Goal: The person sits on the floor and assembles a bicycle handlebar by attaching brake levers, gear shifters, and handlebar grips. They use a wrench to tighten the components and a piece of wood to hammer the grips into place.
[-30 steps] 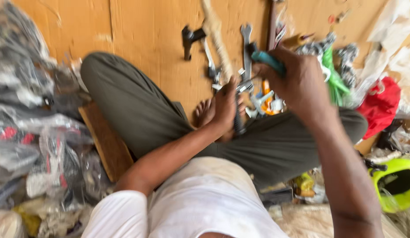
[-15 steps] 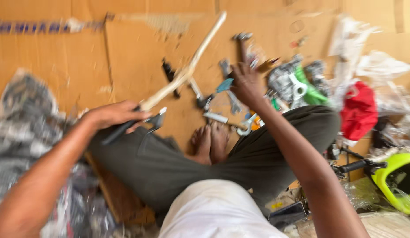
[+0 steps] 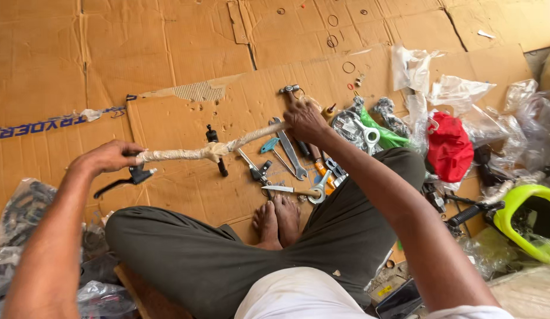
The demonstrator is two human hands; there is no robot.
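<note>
I sit cross-legged on cardboard and hold a bicycle handlebar point(image 3: 186, 154) wrapped in pale packing paper, level above the floor. My left hand point(image 3: 107, 157) grips its left end, where a black brake lever point(image 3: 122, 181) hangs beneath. My right hand point(image 3: 304, 121) is closed over the bar's right end. A black stem clamp point(image 3: 217, 151) sits at the bar's middle. Under the bar lie several wrenches point(image 3: 290, 153) and a teal-handled tool point(image 3: 268, 145).
Flattened cardboard point(image 3: 168, 53) covers the floor. Clear plastic bags point(image 3: 458, 88), a red bag point(image 3: 449, 147) and green parts point(image 3: 384, 136) lie to the right, with a yellow-green part point(image 3: 532, 221) beside a black grip point(image 3: 473, 212). Bagged parts point(image 3: 20, 218) are piled at left. My bare feet point(image 3: 276, 221) rest near the tools.
My right hand has let go of the teal-handled tool and taken the bar's right end. My left hand moved left from my feet onto the bar's left end. The bar now lies level.
</note>
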